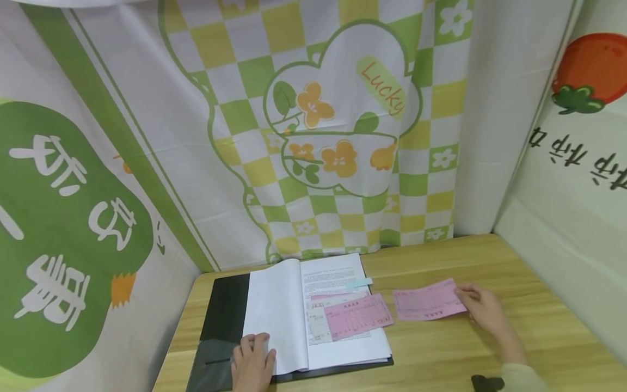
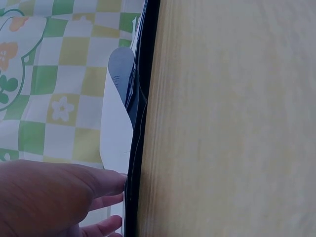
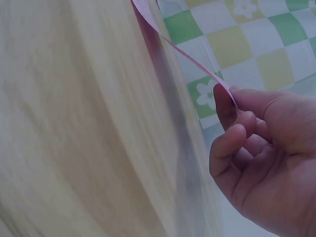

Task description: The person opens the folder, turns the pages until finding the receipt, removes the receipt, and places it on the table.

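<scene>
Over the feed I'm seeing the right hand (image 1: 482,307) pinching a pink slip (image 1: 428,301) by its right end, holding that end off the wooden table (image 1: 441,351), right of the open folder (image 1: 227,305). The left hand (image 1: 252,362) is resting, relaxed, on the left page (image 1: 274,305).

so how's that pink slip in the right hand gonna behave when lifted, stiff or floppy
The pink slip is probably floppy: the right wrist view shows it curving away from the right hand. It's likely very light, since it looks paper-thin edge-on. It might crease if squeezed hard, as the hand pinches it only at one end.
</scene>
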A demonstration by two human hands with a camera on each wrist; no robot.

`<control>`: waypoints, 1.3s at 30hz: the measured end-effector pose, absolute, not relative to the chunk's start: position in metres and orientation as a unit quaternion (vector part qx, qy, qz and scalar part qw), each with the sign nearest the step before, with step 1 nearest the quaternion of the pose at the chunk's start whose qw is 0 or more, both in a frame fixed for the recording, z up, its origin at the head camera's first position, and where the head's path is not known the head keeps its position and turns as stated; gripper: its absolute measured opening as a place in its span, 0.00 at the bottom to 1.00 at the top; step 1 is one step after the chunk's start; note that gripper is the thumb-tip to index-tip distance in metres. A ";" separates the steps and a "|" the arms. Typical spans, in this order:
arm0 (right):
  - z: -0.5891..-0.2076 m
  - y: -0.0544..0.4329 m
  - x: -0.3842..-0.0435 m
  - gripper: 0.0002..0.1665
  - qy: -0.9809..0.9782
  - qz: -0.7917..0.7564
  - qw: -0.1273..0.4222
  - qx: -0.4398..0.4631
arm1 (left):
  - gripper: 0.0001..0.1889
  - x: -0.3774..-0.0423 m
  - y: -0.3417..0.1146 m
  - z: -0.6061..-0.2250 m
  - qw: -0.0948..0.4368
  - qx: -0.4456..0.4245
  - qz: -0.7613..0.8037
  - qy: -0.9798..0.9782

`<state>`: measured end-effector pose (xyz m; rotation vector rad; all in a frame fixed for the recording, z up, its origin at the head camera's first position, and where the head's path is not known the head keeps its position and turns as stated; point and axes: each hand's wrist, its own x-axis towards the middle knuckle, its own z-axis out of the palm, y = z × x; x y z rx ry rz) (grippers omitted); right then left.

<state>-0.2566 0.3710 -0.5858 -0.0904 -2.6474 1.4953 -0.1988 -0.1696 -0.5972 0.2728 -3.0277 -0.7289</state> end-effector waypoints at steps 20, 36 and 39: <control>-0.591 0.395 -0.254 0.25 -0.930 0.363 0.025 -0.053 | 0.17 -0.200 -0.171 -0.597 0.015 0.080 -0.237 -0.968; -0.594 0.397 -0.249 0.28 -0.901 0.426 -0.010 -0.079 | 0.18 -0.201 -0.171 -0.600 0.001 0.088 -0.236 -0.968; -0.596 0.399 -0.247 0.28 -0.900 0.428 -0.010 -0.078 | 0.18 -0.200 -0.171 -0.600 0.002 0.088 -0.234 -0.968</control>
